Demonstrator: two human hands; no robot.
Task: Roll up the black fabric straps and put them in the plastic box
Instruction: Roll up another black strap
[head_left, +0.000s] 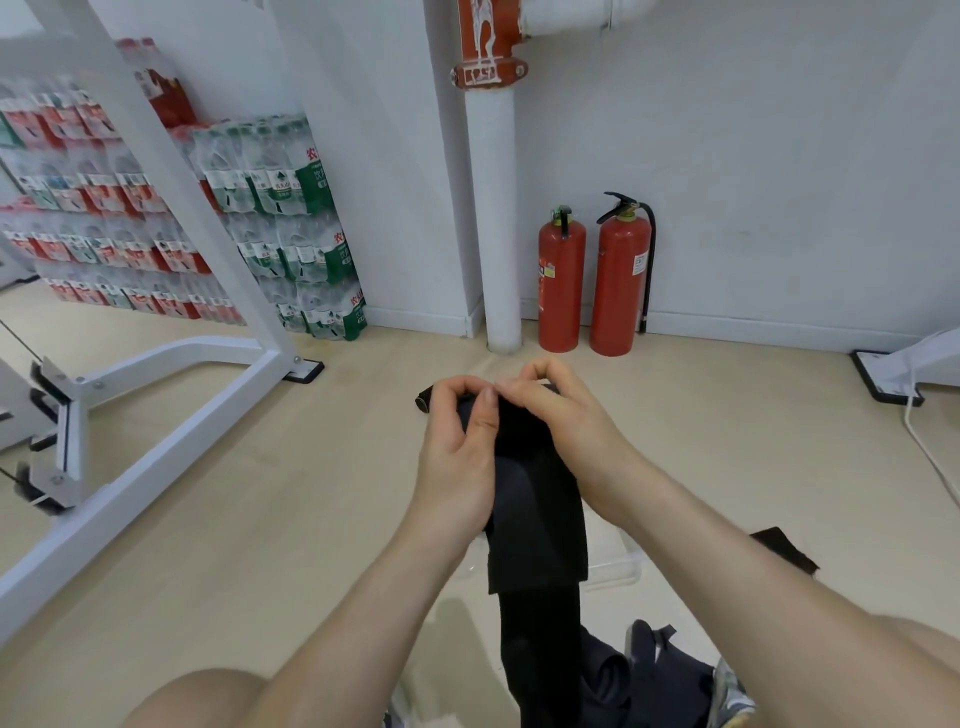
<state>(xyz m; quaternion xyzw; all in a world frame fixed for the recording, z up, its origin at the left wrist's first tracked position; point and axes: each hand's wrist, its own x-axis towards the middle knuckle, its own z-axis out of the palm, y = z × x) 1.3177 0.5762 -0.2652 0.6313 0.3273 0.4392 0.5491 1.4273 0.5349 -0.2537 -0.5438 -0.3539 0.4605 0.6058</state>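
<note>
Early stage, as I judge it: left hand (457, 457) and right hand (563, 423) both curl their fingers and pinch the top end of one black strap (537, 525), held in the air above the clear plastic box (615, 569); barely a roll there, and nothing visible in the box. The strap's long axis runs from the fingertips down toward the person, its free end hanging by a dark fabric pile (654, 680)

Strap (535, 499): plain black, no pattern. Box (618, 569): clear. Floor (260, 493): beige. Wall (753, 130): pale grey-white. Extinguishers (561, 280): red, black fittings. Pipe (491, 208): white, red collar above. Frame (156, 156): white. Bottle packs (280, 208): clear, green or red labels.
</note>
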